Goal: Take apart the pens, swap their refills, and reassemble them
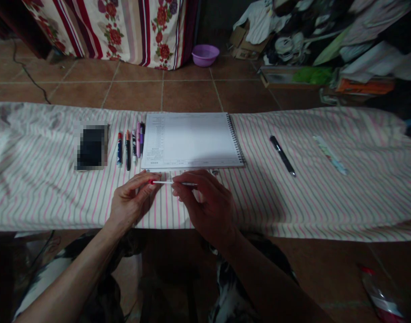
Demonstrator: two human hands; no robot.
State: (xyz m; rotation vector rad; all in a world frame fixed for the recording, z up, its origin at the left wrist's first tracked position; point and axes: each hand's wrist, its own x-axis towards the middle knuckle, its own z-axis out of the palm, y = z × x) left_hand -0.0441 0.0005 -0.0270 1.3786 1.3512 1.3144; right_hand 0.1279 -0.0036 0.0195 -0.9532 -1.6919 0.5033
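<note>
Between my two hands, level over the striped cloth, is a thin white rod [163, 182] that looks like a pen refill. Its red end is pinched in the fingertips of my left hand [133, 193]. The fingers of my right hand [208, 197] close around the other end, where a narrow greyish length shows along the forefinger. Just beyond both hands lies a spiral-bound notebook [195, 139] with a blank page. A small dark object [215, 172] peeks out behind my right hand, too hidden to name.
Several pens [127, 150] lie left of the notebook, and a dark pixelated rectangle [93, 147] is farther left. A black pen [282, 155] and a pale patterned pen-like stick [330, 154] lie right. Beyond the striped cloth [259, 197], a purple basin [205, 55] stands on the tiled floor.
</note>
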